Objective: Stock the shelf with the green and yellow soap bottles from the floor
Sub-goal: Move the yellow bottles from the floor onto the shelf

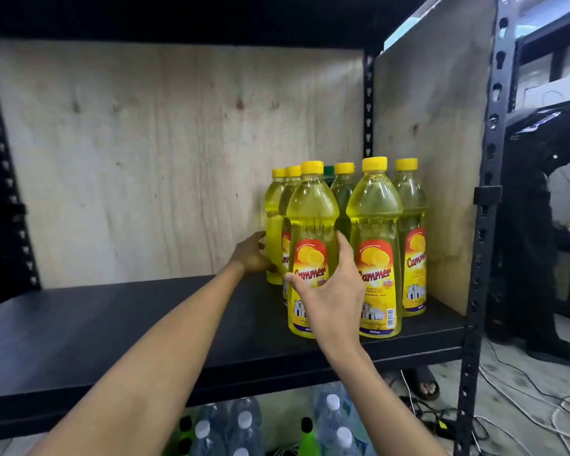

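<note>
Several yellow soap bottles with yellow caps stand clustered at the right end of the black shelf (119, 327). My right hand (329, 291) grips the front-left yellow bottle (311, 212) around its label, thumb on the left side and fingers on the right. Further back, my left hand (252, 255) holds the rear-left yellow bottle (273, 209) low on its side. A front-right yellow bottle (375, 225) stands next to my right hand. One green-capped bottle (328, 172) peeks out behind the yellow ones.
Plywood panels back the shelf and close its right side (435, 126). Below the shelf stand clear water bottles (244, 426) and green bottles with black caps (306, 436). A person's sandalled foot (425, 385) and cables (520, 403) lie on the floor at right.
</note>
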Demonstrator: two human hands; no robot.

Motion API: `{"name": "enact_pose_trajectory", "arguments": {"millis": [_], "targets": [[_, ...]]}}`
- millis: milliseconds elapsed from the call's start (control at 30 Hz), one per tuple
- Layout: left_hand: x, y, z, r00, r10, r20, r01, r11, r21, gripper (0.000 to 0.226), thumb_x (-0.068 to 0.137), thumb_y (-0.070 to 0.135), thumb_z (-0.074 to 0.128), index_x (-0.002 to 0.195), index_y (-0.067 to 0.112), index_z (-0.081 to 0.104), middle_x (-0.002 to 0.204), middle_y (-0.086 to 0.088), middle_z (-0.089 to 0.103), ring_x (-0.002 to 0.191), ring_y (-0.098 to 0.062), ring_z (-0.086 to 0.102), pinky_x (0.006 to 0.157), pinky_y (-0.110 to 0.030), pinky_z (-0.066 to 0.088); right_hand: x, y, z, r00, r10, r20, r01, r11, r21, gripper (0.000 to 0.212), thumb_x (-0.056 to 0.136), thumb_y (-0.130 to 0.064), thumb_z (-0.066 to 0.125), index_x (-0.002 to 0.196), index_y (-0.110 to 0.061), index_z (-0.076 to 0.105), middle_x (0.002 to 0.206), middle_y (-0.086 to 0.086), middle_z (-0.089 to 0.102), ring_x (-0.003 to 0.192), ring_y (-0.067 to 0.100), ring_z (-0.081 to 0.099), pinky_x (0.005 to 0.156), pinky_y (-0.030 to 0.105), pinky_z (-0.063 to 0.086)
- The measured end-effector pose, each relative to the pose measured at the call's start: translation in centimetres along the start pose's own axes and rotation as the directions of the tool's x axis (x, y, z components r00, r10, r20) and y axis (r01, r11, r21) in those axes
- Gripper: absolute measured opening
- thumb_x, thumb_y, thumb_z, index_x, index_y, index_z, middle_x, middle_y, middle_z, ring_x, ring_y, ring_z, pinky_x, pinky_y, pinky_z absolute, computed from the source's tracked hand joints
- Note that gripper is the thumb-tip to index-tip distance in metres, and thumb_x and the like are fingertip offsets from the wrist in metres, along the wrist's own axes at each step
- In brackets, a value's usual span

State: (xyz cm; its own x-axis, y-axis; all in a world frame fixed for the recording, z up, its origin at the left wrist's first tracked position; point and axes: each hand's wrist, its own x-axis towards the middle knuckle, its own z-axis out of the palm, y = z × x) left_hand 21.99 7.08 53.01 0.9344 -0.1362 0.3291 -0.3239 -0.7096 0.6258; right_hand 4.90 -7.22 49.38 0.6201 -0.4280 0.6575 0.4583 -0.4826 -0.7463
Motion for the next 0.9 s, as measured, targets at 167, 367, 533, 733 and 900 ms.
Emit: {"name": "enact_pose_trajectory", "arguments": {"millis": [167, 367, 533, 733, 900], "targets": [[-5.4, -0.4, -4.7, 0.994, -0.066, -0.086, 0.060, 0.996, -0.070, 0.067, 0.073, 0.017, 0.086, 0.134, 0.022, 0.059, 0.132, -0.004, 0.061, 0.117, -0.019, 0.059, 0.079, -0.021, 0.050, -0.1, -3.3, -1.4, 0.988, -0.129, -0.082, 0.133, 0.990, 0.042, 0.103, 0.071, -0.033, 0.088, 0.155, -0.018, 0.030, 0.152, 0.001, 0.044, 0.143, 0.014, 0.036, 0.115, 0.030, 0.036], [-20.8, 0.0, -7.2, 0.980, -0.028, -0.199, -0.028, 0.961, -0.277, 0.048, 0.076, 0.018, 0.084, 0.111, 0.044, 0.064, 0.116, 0.016, 0.066, 0.096, -0.003, 0.068, 0.070, -0.010, 0.047, -8.0, -3.5, -4.4, 0.997, -0.071, -0.032, 0.074, 0.988, 0.133, 0.082, 0.072, -0.028, 0.087, 0.143, -0.020, 0.048, 0.135, -0.008, 0.058, 0.124, -0.003, 0.047, 0.107, 0.018, 0.037], [-35.9, -2.8, -5.1, 0.898, -0.080, -0.432, -0.076, 0.940, -0.333, 0.045, 0.081, 0.012, 0.079, 0.108, 0.045, 0.065, 0.108, 0.012, 0.069, 0.085, 0.001, 0.069, 0.074, -0.012, 0.053, -18.5, -0.9, -6.0, 0.986, 0.115, 0.118, -0.135, 0.974, 0.179, 0.070, 0.071, -0.031, 0.087, 0.134, -0.026, 0.057, 0.123, -0.013, 0.062, 0.119, -0.001, 0.055, 0.104, 0.020, 0.040], [-47.5, -14.3, 0.3, 0.697, -0.611, -0.374, 0.396, 0.764, -0.509, 0.036, 0.083, 0.000, 0.073, 0.117, 0.010, 0.067, 0.109, -0.010, 0.068, 0.092, -0.017, 0.067, 0.080, -0.025, 0.048, -31.5, 3.9, -3.8, 0.824, 0.325, 0.465, -0.303, 0.945, -0.124, 0.060, 0.067, -0.038, 0.089, 0.120, -0.025, 0.065, 0.111, -0.005, 0.069, 0.106, 0.012, 0.062, 0.085, 0.020, 0.042], [-53.3, -25.4, 6.8, 0.388, -0.920, -0.063, 0.708, 0.341, -0.619, 0.035, 0.083, 0.000, 0.072, 0.117, 0.004, 0.066, 0.109, -0.024, 0.069, 0.107, -0.040, 0.065, 0.094, -0.045, 0.049, -39.1, 9.8, -0.7, 0.551, 0.576, 0.604, -0.431, 0.816, -0.386, 0.067, 0.067, -0.038, 0.089, 0.124, -0.017, 0.063, 0.115, 0.006, 0.069, 0.110, 0.021, 0.065, 0.091, 0.031, 0.050]]}}
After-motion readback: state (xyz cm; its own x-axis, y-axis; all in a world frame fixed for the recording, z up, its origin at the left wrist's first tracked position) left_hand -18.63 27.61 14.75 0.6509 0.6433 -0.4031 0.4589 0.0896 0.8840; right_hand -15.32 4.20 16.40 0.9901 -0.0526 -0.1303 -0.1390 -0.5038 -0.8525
